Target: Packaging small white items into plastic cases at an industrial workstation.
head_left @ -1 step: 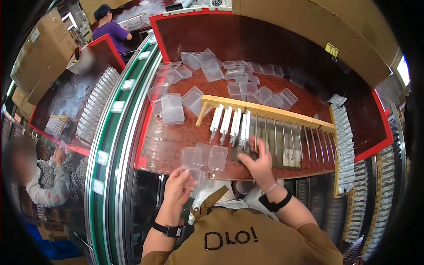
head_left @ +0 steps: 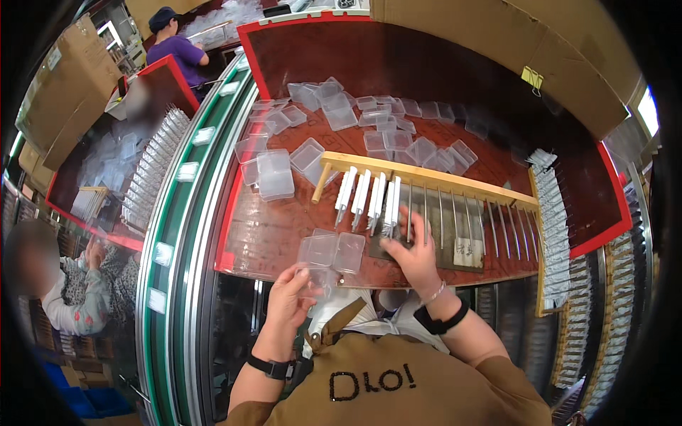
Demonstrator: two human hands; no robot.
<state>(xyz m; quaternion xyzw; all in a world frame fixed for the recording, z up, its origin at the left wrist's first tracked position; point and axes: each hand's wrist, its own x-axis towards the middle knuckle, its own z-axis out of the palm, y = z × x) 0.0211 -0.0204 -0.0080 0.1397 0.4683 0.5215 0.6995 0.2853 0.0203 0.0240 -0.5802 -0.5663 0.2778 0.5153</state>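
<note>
My left hand (head_left: 290, 292) is closed on the edge of a clear plastic box (head_left: 325, 282) at the table's front edge. Just beyond it lie more clear boxes (head_left: 349, 253), partly overlapping. My right hand (head_left: 415, 257) is above a dark grey pad (head_left: 440, 231), thumb and fingers apart. Its thumb is by the lower end of the white strips (head_left: 392, 206) hanging on a rod, and its fingers reach beside the neighbouring bare rod. These rods belong to a wooden rack (head_left: 433, 177); several on its left carry white strips, while those to the right are bare.
Many clear boxes (head_left: 341, 113) lie scattered at the back of the red table. A row of white pieces (head_left: 550, 227) stands at the right edge. Left of the table runs a green conveyor (head_left: 176, 234) with small packs. Two other people sit at neighbouring places.
My right hand's fingers have stretched a little farther up beside the rod. The clear box in my left hand has shifted slightly to the right, and the boxes beyond it lie closer together.
</note>
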